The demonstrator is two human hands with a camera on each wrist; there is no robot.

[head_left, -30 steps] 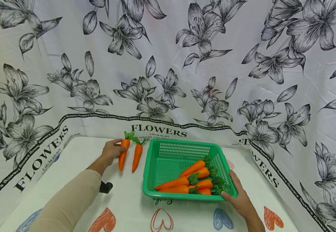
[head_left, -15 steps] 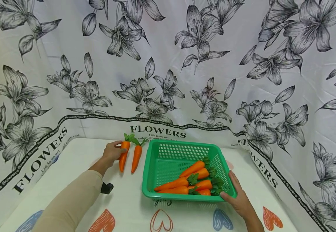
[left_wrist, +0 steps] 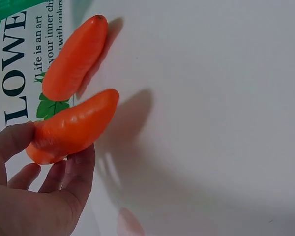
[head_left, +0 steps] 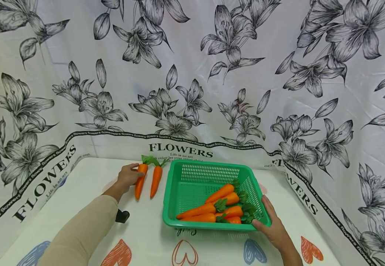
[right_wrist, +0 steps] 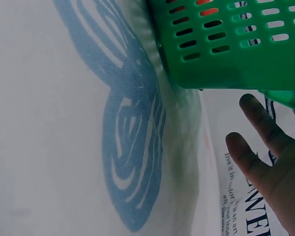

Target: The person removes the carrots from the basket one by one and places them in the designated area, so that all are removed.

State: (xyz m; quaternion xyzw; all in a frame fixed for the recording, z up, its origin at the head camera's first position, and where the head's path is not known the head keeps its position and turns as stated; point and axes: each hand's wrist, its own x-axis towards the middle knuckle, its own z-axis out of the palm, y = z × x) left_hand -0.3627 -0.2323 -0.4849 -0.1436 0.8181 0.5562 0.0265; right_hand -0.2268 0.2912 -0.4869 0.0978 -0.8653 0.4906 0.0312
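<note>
An orange carrot (head_left: 140, 184) with green leaves is pinched between the thumb and fingers of my left hand (head_left: 127, 177). In the left wrist view the held carrot (left_wrist: 73, 130) points away from the palm, its shadow apart from its tip. Just right of it, a second carrot (head_left: 156, 181) lies on the white table. A green perforated basket (head_left: 167, 192) stands right of both, with several carrots (head_left: 197, 210) heaped toward its front right. My right hand (head_left: 275, 227) holds the basket's front right corner, thumb on the rim and fingers along the outer side.
The tablecloth (head_left: 149, 240) is white with printed hearts. Behind the table hangs a white curtain (head_left: 192, 48) with black lily drawings, close to the basket's back. A small black device (head_left: 121, 216) shows below my left wrist.
The lower tip of the held carrot has shifted slightly down and left, together with its leafy top. The basket and my right hand stay in place.
</note>
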